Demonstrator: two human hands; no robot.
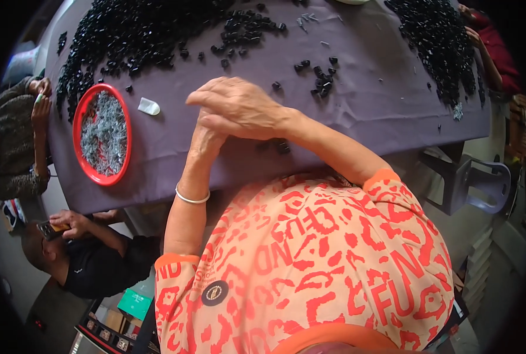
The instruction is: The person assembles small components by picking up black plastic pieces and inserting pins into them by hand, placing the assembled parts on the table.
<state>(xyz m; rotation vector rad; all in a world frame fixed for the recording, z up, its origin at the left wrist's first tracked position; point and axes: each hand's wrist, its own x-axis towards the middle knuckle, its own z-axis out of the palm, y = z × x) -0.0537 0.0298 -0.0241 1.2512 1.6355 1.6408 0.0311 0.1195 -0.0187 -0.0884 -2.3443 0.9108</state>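
Right hand (242, 109) lies across left hand (208, 137) above the counter (369, 112). The right fingers are close together and slightly bent; the left are mostly hidden. Whether either grips anything cannot be told. Black pieces (151, 38) are heaped ahead; grey pins (103, 135) fill a red tray (128, 147) to the left, beside a white piece (149, 106). Judged step: no handling evident; any pick-up would call for parting the hands. Lettering and a round badge (215, 292) mark the shirt (316, 253).
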